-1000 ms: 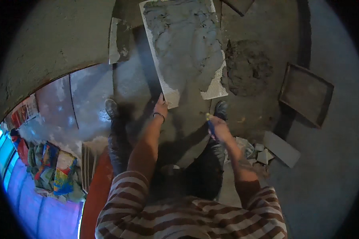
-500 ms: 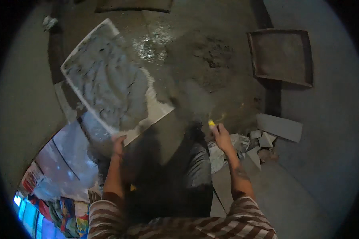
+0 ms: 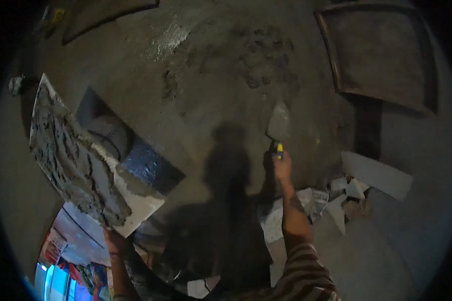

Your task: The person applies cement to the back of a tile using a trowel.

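My left hand grips the lower corner of a pale square tile, its fingers partly hidden. The tile is tilted, and a thick layer of grey mortar covers most of the face toward me. Its lower right corner shows bare. Closed round the yellow-and-dark handle of a trowel, my right hand is over the floor right of the middle. The trowel's blade points away from me, above wet grey mortar spread on the floor.
A brown-rimmed shallow tray lies at the far right. Nearer are a pale tile strip and several broken tile pieces. Beside the held tile lies a dark bluish strip. My shadow falls across the middle.
The tile has swung left and toward me in my left hand and is more steeply tilted. My right hand has turned, and the trowel's blade now shows clearly. The whole view has shifted.
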A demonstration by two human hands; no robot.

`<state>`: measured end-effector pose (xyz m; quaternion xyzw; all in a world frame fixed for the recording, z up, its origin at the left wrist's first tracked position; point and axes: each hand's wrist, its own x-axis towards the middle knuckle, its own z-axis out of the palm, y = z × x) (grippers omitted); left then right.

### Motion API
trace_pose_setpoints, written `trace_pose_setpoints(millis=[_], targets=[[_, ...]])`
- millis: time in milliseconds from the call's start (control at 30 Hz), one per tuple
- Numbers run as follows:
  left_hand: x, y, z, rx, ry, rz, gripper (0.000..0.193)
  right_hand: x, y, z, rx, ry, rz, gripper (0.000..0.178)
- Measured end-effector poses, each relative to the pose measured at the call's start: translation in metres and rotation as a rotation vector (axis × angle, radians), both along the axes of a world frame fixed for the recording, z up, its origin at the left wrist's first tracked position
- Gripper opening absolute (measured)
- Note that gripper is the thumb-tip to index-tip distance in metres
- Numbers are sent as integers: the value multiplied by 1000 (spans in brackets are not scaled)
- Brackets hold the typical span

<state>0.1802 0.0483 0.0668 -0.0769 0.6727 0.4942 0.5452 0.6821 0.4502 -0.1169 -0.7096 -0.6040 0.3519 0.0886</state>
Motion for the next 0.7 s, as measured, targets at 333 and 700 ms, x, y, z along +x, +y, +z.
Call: trace_pose_setpoints(millis=[333, 700], targets=[[5, -8, -10, 51, -188, 319, 70, -125, 171, -28, -496, 588, -160, 16], [-13, -73, -28, -316, 512, -281, 69, -123, 158, -1, -546, 908, -322, 17]])
